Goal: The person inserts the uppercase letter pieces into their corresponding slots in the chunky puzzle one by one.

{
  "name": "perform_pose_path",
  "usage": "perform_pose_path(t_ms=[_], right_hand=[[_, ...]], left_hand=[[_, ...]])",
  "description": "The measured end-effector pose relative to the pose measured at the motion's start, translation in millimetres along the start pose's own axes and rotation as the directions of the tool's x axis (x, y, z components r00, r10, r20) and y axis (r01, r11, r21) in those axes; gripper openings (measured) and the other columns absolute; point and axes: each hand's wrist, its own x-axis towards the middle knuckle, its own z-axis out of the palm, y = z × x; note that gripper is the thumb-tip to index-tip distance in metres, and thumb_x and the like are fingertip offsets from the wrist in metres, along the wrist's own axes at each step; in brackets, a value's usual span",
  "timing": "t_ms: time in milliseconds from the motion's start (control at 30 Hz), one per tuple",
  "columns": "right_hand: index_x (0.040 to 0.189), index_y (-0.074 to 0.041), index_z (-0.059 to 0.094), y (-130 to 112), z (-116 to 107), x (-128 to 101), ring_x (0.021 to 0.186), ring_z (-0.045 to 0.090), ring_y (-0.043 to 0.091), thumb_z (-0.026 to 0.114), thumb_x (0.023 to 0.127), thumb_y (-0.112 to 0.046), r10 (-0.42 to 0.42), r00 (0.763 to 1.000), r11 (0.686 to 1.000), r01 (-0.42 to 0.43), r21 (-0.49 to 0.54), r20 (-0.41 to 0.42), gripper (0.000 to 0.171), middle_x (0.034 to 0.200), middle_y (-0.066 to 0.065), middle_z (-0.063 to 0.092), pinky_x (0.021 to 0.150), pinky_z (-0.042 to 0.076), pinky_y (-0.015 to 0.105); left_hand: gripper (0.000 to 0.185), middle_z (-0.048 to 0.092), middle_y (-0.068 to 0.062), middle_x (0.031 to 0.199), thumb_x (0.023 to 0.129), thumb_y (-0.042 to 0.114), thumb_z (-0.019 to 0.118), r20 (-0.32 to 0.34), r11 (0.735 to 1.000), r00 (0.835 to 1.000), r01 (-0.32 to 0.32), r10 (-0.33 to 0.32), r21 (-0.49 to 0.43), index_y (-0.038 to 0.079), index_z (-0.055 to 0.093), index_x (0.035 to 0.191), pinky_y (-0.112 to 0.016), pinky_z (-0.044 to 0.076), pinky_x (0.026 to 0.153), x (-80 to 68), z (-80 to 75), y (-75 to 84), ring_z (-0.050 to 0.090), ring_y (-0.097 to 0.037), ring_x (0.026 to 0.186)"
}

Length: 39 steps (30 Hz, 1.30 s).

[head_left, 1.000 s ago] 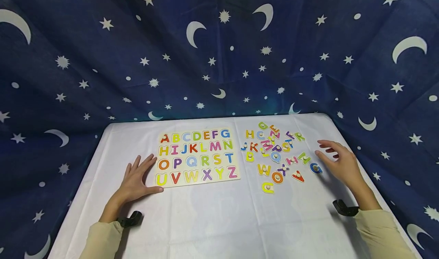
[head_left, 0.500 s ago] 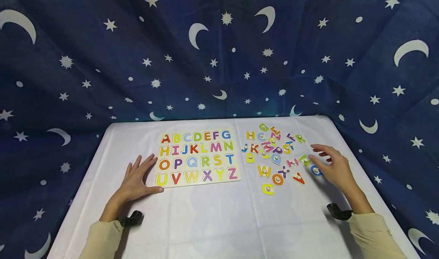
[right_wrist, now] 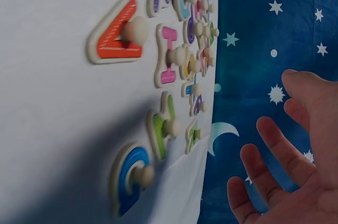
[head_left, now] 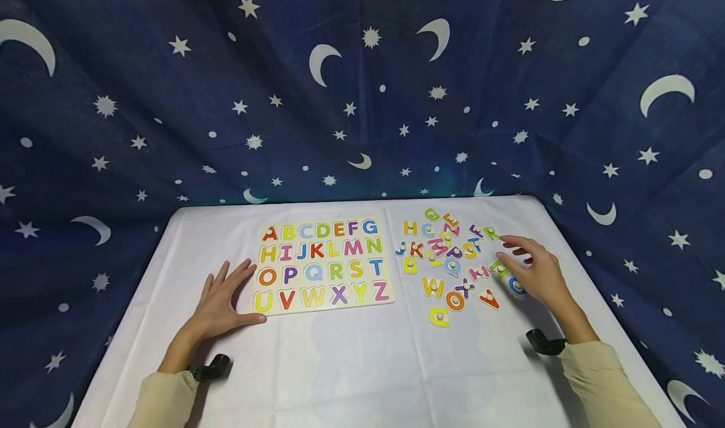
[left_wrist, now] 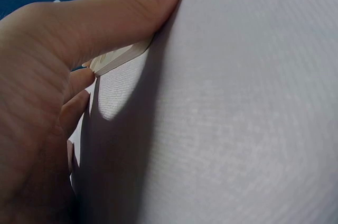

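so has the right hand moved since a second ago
Yes. The right hand has slid left, toward the loose letters: it now covers part of the blue letter that lay clear of it before.

sleeves: long, pale beige, both arms | left hand (head_left: 221, 302): bare, black wrist-mounted device below cuff | right hand (head_left: 538, 277): bare, matching black device at wrist

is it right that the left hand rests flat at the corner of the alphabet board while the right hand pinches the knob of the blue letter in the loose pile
Not quite. The right hand pinches nothing: the right wrist view shows its fingers spread and apart from the blue letter, whose knob stands free. The rest holds: the left hand rests flat at the corner of the alphabet board, as the head view shows.
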Motion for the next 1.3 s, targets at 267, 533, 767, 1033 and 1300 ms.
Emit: perform_pose_path(t_ms=[267, 533, 767, 1033, 1300], right_hand=[[0.132, -0.004, 0.065, -5, 6, 17, 0.101, 0.064, 0.038, 0.073, 0.096, -0.015, -0.017, 1.000, 0.999, 0.017, 0.032, 0.005, 0.038, 0.118, 0.021, 0.069, 0.082, 0.050, 0.053], [0.133, -0.004, 0.064, -1, 10, 17, 0.102, 0.063, 0.040, 0.072, 0.097, -0.016, 0.007, 0.999, 0.999, -0.008, 0.034, 0.032, 0.039, 0.118, 0.022, 0.069, 0.084, 0.050, 0.054], [0.134, -0.005, 0.063, -2, 6, 22, 0.104, 0.063, 0.043, 0.072, 0.098, -0.017, 0.017, 0.999, 1.000, -0.018, 0.023, 0.034, 0.040, 0.120, 0.023, 0.067, 0.084, 0.050, 0.054], [0.136, -0.005, 0.062, 2, 5, 20, 0.106, 0.061, 0.040, 0.069, 0.100, -0.021, 0.072, 0.996, 0.997, -0.072, 0.007, 0.055, 0.041, 0.122, 0.023, 0.066, 0.085, 0.049, 0.048], [0.137, -0.005, 0.061, 1, 9, 15, 0.107, 0.061, 0.041, 0.069, 0.100, -0.022, 0.085, 0.995, 0.996, -0.086, 0.020, 0.058, 0.041, 0.123, 0.023, 0.065, 0.087, 0.049, 0.051]], left_hand=[[0.119, 0.029, -0.018, 0.166, 0.063, 0.062, 0.089, 0.009, 1.000, 1.000, 0.001, -0.001, -0.004, 0.010, 0.039, 0.158, -0.068, -0.008, 0.121, -0.4, 1.8, 3.0, 0.003, -0.049, 0.154], [0.119, 0.028, -0.017, 0.167, 0.064, 0.061, 0.090, 0.013, 1.000, 1.000, 0.001, -0.001, -0.001, 0.011, 0.039, 0.158, -0.067, -0.009, 0.121, 0.6, -1.3, 4.2, 0.003, -0.048, 0.155], [0.118, 0.028, -0.017, 0.167, 0.065, 0.062, 0.089, 0.008, 1.000, 1.000, -0.005, 0.005, -0.003, 0.011, 0.038, 0.159, -0.067, -0.010, 0.121, 2.7, -0.7, 2.6, 0.002, -0.048, 0.155], [0.119, 0.028, -0.018, 0.166, 0.064, 0.060, 0.090, 0.008, 1.000, 1.000, 0.000, 0.000, -0.006, 0.009, 0.039, 0.158, -0.067, -0.010, 0.121, 1.9, -1.8, 2.8, 0.002, -0.048, 0.155], [0.119, 0.029, -0.019, 0.166, 0.063, 0.059, 0.090, 0.009, 1.000, 1.000, -0.003, 0.003, -0.002, 0.009, 0.039, 0.158, -0.067, -0.010, 0.121, 0.9, -0.5, 1.2, 0.003, -0.048, 0.155]])
